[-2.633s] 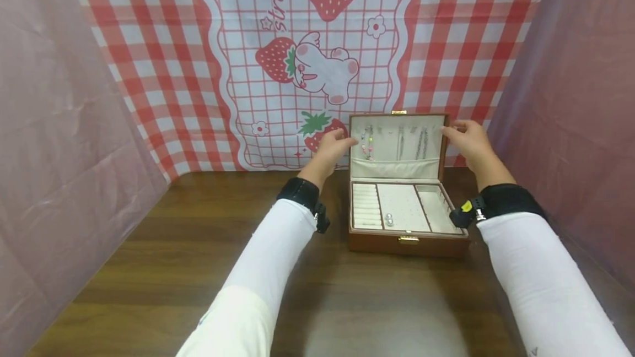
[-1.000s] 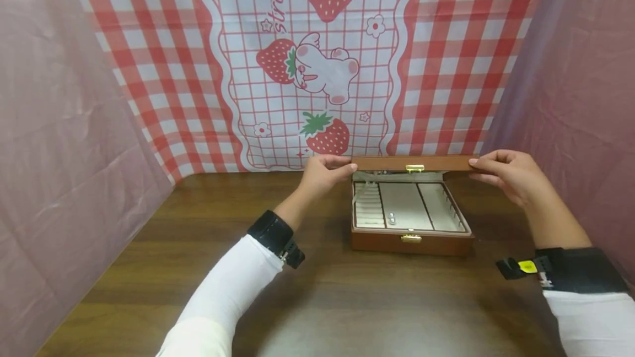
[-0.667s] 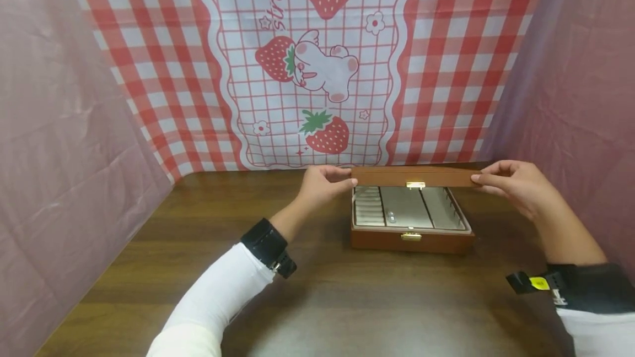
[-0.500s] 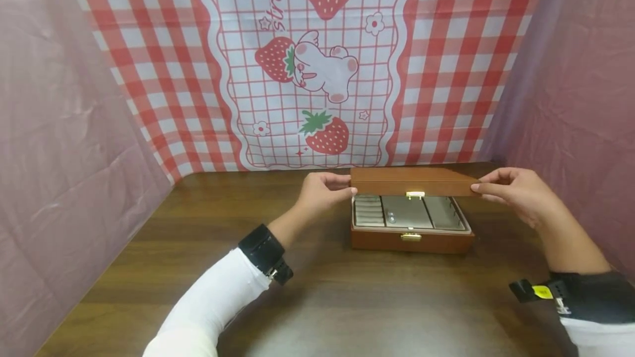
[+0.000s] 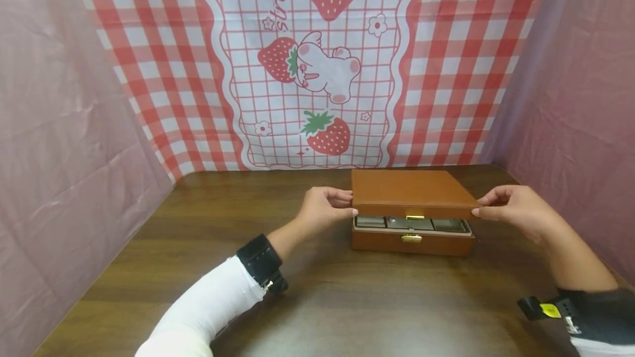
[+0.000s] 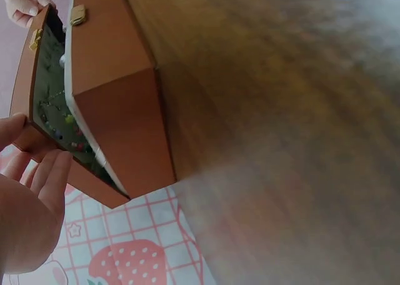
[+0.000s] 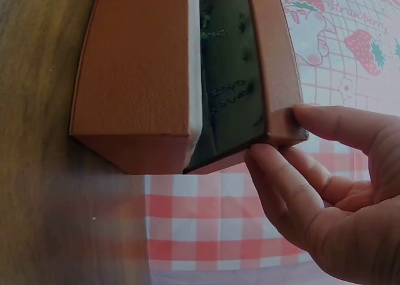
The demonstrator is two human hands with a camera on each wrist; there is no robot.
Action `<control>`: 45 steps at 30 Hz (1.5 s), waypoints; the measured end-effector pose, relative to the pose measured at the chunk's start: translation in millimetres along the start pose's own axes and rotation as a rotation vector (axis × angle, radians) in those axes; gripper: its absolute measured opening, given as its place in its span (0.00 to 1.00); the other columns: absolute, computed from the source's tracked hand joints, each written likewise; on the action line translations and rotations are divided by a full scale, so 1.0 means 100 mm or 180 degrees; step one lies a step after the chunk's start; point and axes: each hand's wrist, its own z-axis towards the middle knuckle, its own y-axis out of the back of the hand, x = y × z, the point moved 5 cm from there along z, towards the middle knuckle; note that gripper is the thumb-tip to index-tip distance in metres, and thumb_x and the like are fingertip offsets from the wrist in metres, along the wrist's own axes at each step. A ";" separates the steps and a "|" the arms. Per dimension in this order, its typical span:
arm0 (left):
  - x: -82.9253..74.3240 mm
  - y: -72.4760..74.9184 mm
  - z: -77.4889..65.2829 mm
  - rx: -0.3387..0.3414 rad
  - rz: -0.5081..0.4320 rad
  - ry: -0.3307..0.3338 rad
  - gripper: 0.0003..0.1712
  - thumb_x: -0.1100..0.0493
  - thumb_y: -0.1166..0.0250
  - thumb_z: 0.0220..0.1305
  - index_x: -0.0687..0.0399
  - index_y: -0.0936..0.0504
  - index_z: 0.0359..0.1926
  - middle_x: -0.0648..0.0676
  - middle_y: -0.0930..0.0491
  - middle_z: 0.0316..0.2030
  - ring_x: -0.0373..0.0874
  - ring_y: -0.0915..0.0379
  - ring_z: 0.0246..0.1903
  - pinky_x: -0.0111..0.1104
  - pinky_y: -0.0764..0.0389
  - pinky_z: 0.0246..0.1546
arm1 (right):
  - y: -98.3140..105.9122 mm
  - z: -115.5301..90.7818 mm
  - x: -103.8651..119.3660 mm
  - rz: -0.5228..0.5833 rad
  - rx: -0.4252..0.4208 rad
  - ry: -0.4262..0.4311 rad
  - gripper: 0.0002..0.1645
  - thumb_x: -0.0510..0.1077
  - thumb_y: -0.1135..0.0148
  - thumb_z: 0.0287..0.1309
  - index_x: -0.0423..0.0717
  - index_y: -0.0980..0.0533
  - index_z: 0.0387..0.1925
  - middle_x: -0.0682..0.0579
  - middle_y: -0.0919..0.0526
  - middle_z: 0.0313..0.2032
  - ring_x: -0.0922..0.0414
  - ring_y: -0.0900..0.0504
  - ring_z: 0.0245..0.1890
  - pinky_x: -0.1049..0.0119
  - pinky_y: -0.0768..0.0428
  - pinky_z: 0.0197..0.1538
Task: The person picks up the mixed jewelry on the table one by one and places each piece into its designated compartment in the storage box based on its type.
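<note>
A brown jewelry box [image 5: 412,242] stands on the table with its lid [image 5: 409,189] tilted down, a narrow gap left at the front. My left hand [image 5: 324,208] pinches the lid's front left corner between thumb and fingers. At the opposite front corner, my right hand [image 5: 518,211] grips the lid the same way. Inside the gap, a colorful beaded bracelet [image 6: 65,127] hangs from the lid in the left wrist view. Thin chains [image 7: 228,94] show inside the lid in the right wrist view. Gold clasp parts [image 5: 411,238] sit on the box front and lid edge.
The wooden table [image 5: 317,302] extends in front and to the left of the box. A red-and-white checked strawberry cloth [image 5: 307,70] hangs behind it. Pink cloth [image 5: 570,125] hangs along the right side, and more pink cloth [image 5: 74,153] along the left.
The lid has swung from upright down toward the front, both hands lowering with it. Its brown top now shows, and most of the box's inside is covered.
</note>
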 end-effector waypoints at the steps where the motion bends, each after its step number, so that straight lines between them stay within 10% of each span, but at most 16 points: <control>1: 0.00 -0.01 -0.01 0.0007 0.0041 0.0000 0.16 0.66 0.23 0.48 0.64 0.13 0.40 0.56 0.15 0.45 0.44 0.16 0.39 0.30 0.16 0.39 | 0.00 0.00 0.00 -0.0051 0.0020 0.0015 0.18 0.45 0.31 0.57 0.32 0.22 0.39 0.49 0.20 0.36 0.60 0.26 0.35 0.68 0.25 0.36; 25: 0.03 -0.10 -0.08 0.0182 0.0786 -0.0196 0.14 0.66 0.22 0.47 0.63 0.16 0.35 0.55 0.16 0.47 0.44 0.16 0.37 0.28 0.16 0.39 | -0.08 -0.05 -0.01 -0.0551 0.0225 0.0234 0.14 0.41 0.26 0.49 0.37 0.22 0.30 0.53 0.19 0.29 0.60 0.25 0.29 0.66 0.23 0.30; 33: -0.29 -0.20 -0.03 0.0458 0.2139 -0.0695 0.32 0.49 0.22 0.49 0.54 0.20 0.55 0.51 0.19 0.51 0.45 0.24 0.52 0.34 0.24 0.55 | -0.08 -0.08 0.33 -0.1532 -0.0226 0.0671 0.18 0.46 0.23 0.43 0.38 0.21 0.28 0.51 0.18 0.26 0.53 0.22 0.26 0.53 0.23 0.30; 38: -0.48 -0.50 0.00 0.0757 0.2687 -0.1293 0.32 0.46 0.26 0.53 0.53 0.21 0.57 0.50 0.21 0.54 0.43 0.28 0.57 0.30 0.30 0.60 | -0.32 -0.09 0.64 -0.1529 -0.0556 0.1653 0.20 0.41 0.19 0.36 0.39 0.20 0.32 0.49 0.19 0.31 0.50 0.22 0.32 0.50 0.22 0.35; 45: -0.56 -0.87 0.02 0.0939 0.3533 -0.1444 0.28 0.38 0.29 0.55 0.44 0.18 0.53 0.43 0.19 0.46 0.37 0.25 0.47 0.27 0.24 0.48 | -0.71 -0.09 0.77 -0.1497 -0.0142 0.2252 0.29 0.40 0.19 0.36 0.40 0.20 0.45 0.42 0.21 0.47 0.42 0.24 0.48 0.44 0.23 0.48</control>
